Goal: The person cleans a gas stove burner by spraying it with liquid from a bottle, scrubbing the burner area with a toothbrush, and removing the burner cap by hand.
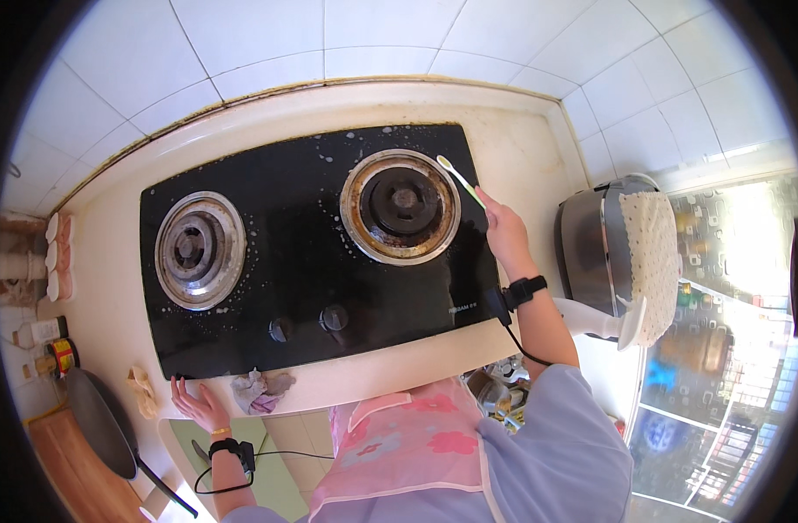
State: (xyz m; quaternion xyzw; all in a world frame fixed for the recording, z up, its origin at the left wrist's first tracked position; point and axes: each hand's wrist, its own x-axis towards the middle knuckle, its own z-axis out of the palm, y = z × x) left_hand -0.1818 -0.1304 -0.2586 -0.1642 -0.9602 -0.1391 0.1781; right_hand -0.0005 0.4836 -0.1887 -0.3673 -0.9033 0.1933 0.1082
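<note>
While I look over this kitchen from near the black cooktop (281,244), I see a slim brush (465,186), white and green and similar to a toothbrush, above the right part of the cooktop, its head just beside the outer ring of the right burner (357,207); I cannot tell if the head touches the surface. The right hand (505,231) has its fingers closed around the handle's end, over the cooktop's right edge. The left hand (200,406) is at the cooktop's front left corner, its fingers almost straight and a little apart, gripping nothing, with the tips against the edge. On the cooktop, the right burner has brown stains, whitish drops lie scattered about, and the left burner (231,259) is more silvery. Two dark knobs (334,319) sit toward the cooktop's front side. Just before its front edge, near the left hand, lies a crumpled greyish cloth (251,389). To the left of the cooktop's front corner there are a yellowish cloth (144,392) and, farther out, a dark pan (103,424). To the right of the cooktop stands a grey appliance (582,248), partly covered with a pale spotted cloth (650,261).
</note>
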